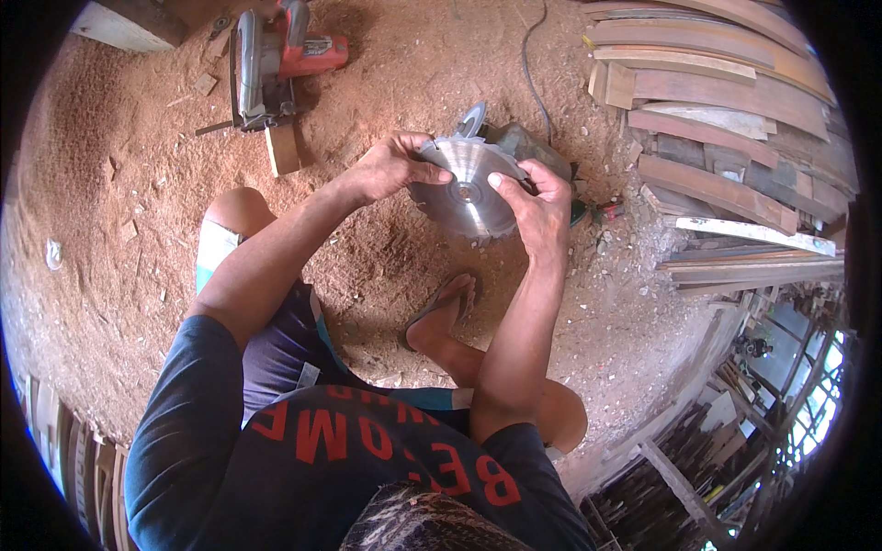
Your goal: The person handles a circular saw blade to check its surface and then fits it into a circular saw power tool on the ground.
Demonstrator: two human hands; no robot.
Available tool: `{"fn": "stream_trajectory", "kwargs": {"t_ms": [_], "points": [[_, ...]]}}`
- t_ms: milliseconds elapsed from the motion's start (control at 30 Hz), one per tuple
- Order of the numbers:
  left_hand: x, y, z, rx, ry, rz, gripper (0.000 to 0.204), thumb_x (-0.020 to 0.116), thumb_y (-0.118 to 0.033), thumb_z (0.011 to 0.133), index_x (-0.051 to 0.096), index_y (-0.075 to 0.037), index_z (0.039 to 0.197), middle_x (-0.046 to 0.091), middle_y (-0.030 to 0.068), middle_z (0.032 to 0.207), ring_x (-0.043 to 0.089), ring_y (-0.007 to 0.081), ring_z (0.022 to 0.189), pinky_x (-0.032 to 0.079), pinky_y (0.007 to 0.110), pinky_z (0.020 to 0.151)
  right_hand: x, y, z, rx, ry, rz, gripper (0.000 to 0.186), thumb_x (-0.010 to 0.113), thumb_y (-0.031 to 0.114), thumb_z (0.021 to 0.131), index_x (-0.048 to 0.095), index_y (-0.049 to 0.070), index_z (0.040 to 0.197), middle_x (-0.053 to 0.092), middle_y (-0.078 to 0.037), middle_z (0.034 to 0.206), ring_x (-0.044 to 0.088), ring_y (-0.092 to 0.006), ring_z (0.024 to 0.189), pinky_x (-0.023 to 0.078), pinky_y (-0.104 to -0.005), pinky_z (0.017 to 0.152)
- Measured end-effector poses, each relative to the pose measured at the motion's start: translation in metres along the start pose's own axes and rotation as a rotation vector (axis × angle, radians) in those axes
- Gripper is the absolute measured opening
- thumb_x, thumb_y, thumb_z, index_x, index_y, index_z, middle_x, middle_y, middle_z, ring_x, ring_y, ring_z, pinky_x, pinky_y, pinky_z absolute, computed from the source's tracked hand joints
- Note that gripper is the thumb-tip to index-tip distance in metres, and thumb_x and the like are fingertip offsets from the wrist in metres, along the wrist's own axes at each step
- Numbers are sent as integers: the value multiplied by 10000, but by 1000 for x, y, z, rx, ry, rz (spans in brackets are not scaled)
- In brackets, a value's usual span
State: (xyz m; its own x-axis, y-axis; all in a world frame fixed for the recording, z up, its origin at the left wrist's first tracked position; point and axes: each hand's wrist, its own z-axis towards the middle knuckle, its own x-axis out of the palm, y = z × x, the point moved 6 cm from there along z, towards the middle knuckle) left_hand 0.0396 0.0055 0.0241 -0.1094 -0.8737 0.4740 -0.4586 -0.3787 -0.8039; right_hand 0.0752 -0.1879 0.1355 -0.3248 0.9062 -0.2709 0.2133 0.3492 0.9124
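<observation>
Between my hands is a round, toothed metal saw blade (pixel 464 207) with a hole in its centre, held above the sawdust-covered floor. My left hand (pixel 404 167) grips its left edge, thumb lying on the upper face. My right hand (pixel 533 202) grips the right edge, its thumb also on the face. Behind the blade sits a greyish tool or block (pixel 524 147), partly hidden, with a narrow grey piece (pixel 473 119) sticking up beside it; I cannot make out what they are.
A red and grey circular saw (pixel 312 55) rests at upper left with a wood offcut (pixel 283 151) below it. A dark cable (pixel 533 83) runs down behind the blade. Stacked boards (pixel 707 87) line the right, and more timber (pixel 92 477) stands at lower left. My sandalled foot (pixel 436 312) is below the blade.
</observation>
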Motion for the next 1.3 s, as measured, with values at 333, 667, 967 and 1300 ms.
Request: {"fn": "stream_trajectory", "kwargs": {"t_ms": [333,667,967,1300], "points": [[0,-63,-29,132,-17,165,155,859,-125,852,766,-81,968,768,-10,937,686,90,903,560,278,829,-6,41,-19,-152,-53,-102,107,795,9,860,708,-29,909,657,29,830,556,-52,774,466,-252,687],[-7,-134,-68,863,-319,744,468,914,-262,762,702,-97,1144,698,80,1231,560,309,1333,395,519,1154,20,129,-50,-742,-45,-427,211,737,-143,748,716,-25,922,714,-123,880,690,-237,844,530,-336,769],[-10,-158,-96,1080,-674,840,784,915,-338,738,540,-70,1372,534,168,1419,425,399,1412,337,550,1173,56,182,-92,-1059,-176,-779,134,767,11,720,747,34,851,725,-52,880,684,-222,810,465,-398,803],[-9,-162,-106,1101,-717,789,919,927,-346,733,435,-77,1461,472,174,1474,382,404,1443,326,545,1188,70,193,-114,-1079,-220,-860,102,792,19,757,754,62,840,729,-31,915,678,-186,842,454,-401,843]]}}
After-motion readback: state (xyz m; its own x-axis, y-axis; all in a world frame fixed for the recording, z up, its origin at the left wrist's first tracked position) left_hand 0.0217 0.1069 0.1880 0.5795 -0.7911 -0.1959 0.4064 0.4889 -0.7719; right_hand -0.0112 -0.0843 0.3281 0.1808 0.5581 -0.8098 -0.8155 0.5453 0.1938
